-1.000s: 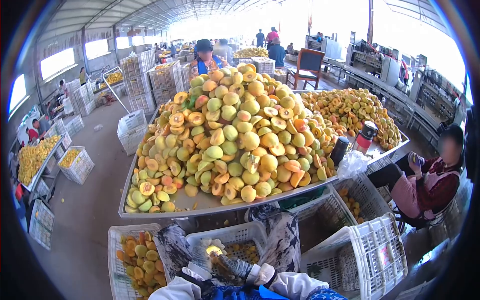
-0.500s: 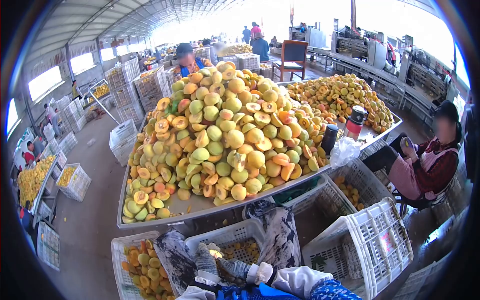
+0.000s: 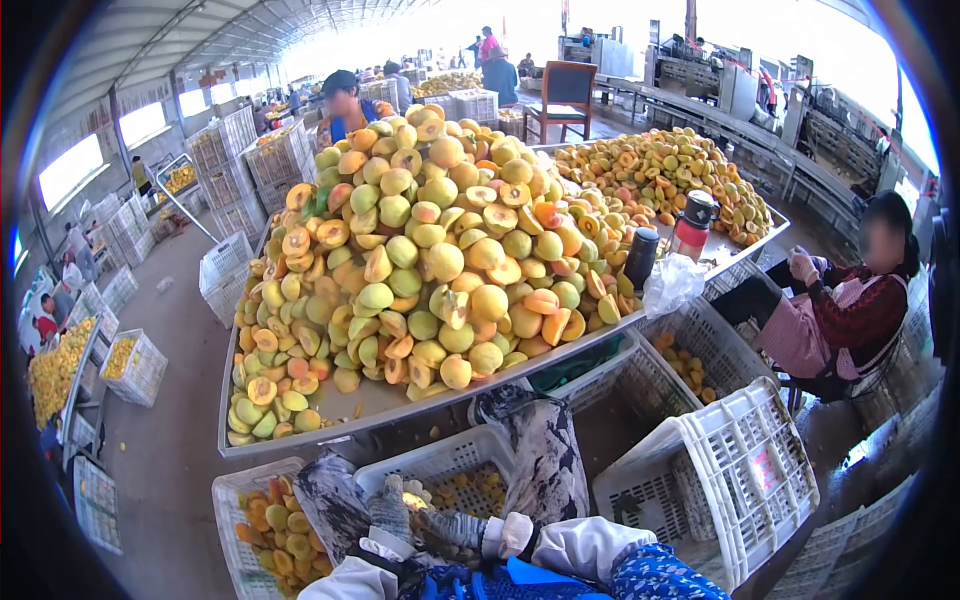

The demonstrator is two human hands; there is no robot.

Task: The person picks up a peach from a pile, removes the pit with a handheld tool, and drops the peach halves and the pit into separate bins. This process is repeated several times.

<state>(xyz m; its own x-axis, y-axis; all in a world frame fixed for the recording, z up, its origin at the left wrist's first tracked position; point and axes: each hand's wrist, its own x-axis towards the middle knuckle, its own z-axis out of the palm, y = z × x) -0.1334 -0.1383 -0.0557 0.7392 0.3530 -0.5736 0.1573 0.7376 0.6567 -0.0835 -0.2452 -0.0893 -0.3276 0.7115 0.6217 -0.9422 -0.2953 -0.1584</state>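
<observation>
Both my hands wear grey knit gloves and are close together above a white crate [image 3: 490,440] between my knees. My left hand [image 3: 388,512] is closed around a yellow peach [image 3: 413,499], whose pale flesh shows at the fingertips. Against the peach's lower right side is my right hand [image 3: 452,527], its fingers curled; what they hold, if anything, is hidden. Peach pieces [image 3: 480,492] lie in the crate under my hands. Just to the left, another crate [image 3: 228,490] holds peach halves [image 3: 285,530].
A metal-edged table [image 3: 400,412] before me bears a tall heap of halved peaches [image 3: 430,250]. A flask [image 3: 693,225], a dark bottle [image 3: 641,257] and a plastic bag [image 3: 673,285] stand at its right. A tilted crate [image 3: 715,480] and a seated person [image 3: 840,310] are on the right.
The view has shifted slightly, so the table and heap sit a little further left and higher. My hands stay together at the peach. The seated person's hands have moved closer together.
</observation>
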